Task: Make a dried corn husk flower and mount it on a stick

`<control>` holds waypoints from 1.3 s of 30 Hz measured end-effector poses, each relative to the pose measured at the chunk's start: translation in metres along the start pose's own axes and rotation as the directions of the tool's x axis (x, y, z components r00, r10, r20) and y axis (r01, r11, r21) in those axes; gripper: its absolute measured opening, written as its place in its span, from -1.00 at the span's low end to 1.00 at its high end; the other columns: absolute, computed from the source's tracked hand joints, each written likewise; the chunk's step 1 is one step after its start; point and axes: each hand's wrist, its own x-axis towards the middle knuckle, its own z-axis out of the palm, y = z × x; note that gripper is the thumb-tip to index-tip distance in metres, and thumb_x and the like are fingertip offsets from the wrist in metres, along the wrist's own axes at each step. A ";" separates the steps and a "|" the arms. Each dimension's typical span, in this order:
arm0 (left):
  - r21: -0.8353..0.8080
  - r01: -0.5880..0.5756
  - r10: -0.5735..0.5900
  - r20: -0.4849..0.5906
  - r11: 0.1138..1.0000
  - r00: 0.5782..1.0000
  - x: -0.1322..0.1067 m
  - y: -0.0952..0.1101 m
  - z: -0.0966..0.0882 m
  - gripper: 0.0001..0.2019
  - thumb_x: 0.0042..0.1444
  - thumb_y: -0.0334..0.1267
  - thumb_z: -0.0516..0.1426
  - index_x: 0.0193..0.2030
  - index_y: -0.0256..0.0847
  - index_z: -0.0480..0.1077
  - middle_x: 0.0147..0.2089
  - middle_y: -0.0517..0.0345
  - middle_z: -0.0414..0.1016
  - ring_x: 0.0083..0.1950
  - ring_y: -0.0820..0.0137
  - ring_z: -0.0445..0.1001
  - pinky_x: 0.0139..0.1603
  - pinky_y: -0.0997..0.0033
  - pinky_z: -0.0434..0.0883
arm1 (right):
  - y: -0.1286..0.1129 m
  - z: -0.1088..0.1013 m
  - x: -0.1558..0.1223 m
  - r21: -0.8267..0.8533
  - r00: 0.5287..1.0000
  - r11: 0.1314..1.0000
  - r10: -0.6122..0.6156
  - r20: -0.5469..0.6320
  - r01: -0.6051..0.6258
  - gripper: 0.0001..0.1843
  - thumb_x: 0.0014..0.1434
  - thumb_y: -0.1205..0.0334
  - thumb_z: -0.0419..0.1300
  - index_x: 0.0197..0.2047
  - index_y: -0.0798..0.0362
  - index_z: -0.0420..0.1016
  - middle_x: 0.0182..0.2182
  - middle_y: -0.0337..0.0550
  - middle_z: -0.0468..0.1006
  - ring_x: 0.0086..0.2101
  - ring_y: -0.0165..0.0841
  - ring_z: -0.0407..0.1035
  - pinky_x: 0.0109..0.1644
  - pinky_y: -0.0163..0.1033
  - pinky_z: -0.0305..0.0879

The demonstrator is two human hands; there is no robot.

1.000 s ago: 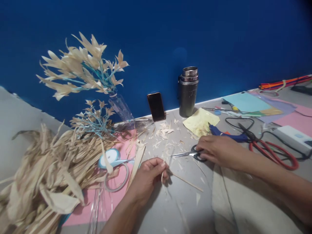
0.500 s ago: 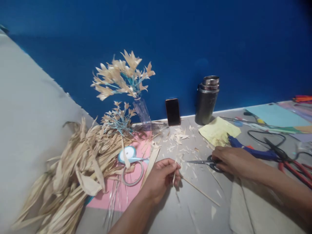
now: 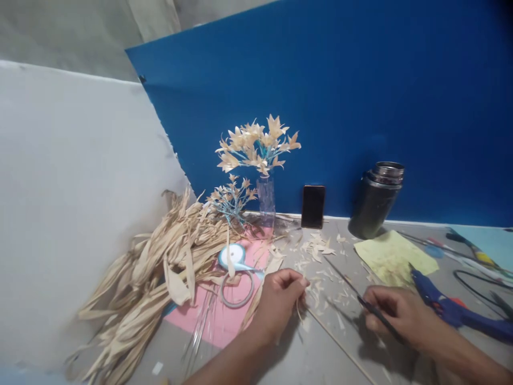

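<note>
My left hand (image 3: 280, 302) is closed, thumb against fingers, on a thin pale strip of dried husk (image 3: 299, 310). A thin straw-coloured stick (image 3: 336, 342) runs from beside that hand down toward the lower right; whether the fingers also hold it I cannot tell. My right hand (image 3: 395, 315) grips a pair of dark scissors (image 3: 352, 289), raised off the table, with the blades pointing up and left toward the husk scraps. Small cut scraps (image 3: 316, 246) lie on the table between and beyond both hands.
Left lies a heap of dried husks (image 3: 148, 289), near a pink sheet (image 3: 224, 331) with a tape roll (image 3: 236, 302). Behind stand husk flowers (image 3: 260, 141) in a clear vase (image 3: 266, 200), a phone (image 3: 313, 207) and a flask (image 3: 374, 203). A blue glue gun (image 3: 441, 307) lies right.
My right hand has picked the scissors up off the table and holds them raised. My left hand keeps its pinch. The camera view has shifted left and up.
</note>
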 end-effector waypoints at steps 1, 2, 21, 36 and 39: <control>0.035 -0.032 0.032 -0.009 0.999 0.999 0.000 0.001 0.000 -0.76 0.00 -0.16 0.31 -0.51 -0.27 0.46 -0.60 0.18 0.36 -0.54 0.50 0.24 -0.44 0.43 0.18 | -0.002 0.004 0.000 0.014 1.000 1.000 0.011 0.026 -0.012 -0.68 -0.01 0.02 0.23 -0.56 0.00 0.22 -0.62 -0.35 0.18 -0.53 -0.41 0.08 -0.46 -0.29 0.06; 0.062 -0.059 0.060 -0.012 0.996 0.998 -0.001 0.001 -0.001 -0.77 0.02 -0.16 0.30 -0.52 -0.26 0.46 -0.60 0.18 0.35 -0.53 0.49 0.24 -0.42 0.43 0.18 | -0.004 0.008 0.000 0.036 0.998 0.999 0.021 0.056 -0.023 -0.70 0.00 0.05 0.22 -0.55 0.00 0.21 -0.61 -0.35 0.17 -0.52 -0.41 0.06 -0.45 -0.29 0.04; 0.141 -0.054 0.038 0.111 0.989 0.993 -0.001 0.001 -0.004 -0.76 0.05 -0.07 0.28 -0.37 -0.24 0.53 -0.50 0.15 0.38 -0.44 0.43 0.28 -0.37 0.43 0.22 | -0.023 0.022 -0.006 -0.091 0.995 0.996 0.029 0.096 -0.021 -0.68 -0.06 0.17 0.32 -0.58 0.02 0.21 -0.61 -0.40 0.23 -0.50 -0.43 0.08 -0.44 -0.31 -0.08; 0.425 -0.140 0.045 0.226 0.894 0.973 0.019 0.010 0.022 -0.91 0.00 -0.33 0.18 -0.48 -0.26 0.49 -0.49 0.18 0.43 -0.44 0.43 0.33 -0.38 0.45 0.23 | -0.027 0.025 -0.011 -0.477 0.996 0.877 -0.023 0.085 0.061 -0.71 0.04 0.07 0.34 -0.56 0.03 0.40 -0.47 -0.20 0.59 -0.43 -0.32 0.37 -0.39 -0.26 -0.10; 0.366 -0.131 0.071 0.174 0.921 0.982 0.025 0.009 0.017 -0.89 0.02 -0.27 0.21 -0.45 -0.26 0.48 -0.48 0.19 0.42 -0.44 0.45 0.32 -0.39 0.47 0.23 | -0.027 0.022 -0.012 -0.518 0.995 0.851 -0.045 0.093 0.087 -0.77 0.07 0.13 0.32 -0.53 0.02 0.46 -0.43 -0.16 0.63 -0.40 -0.28 0.44 -0.38 -0.25 -0.07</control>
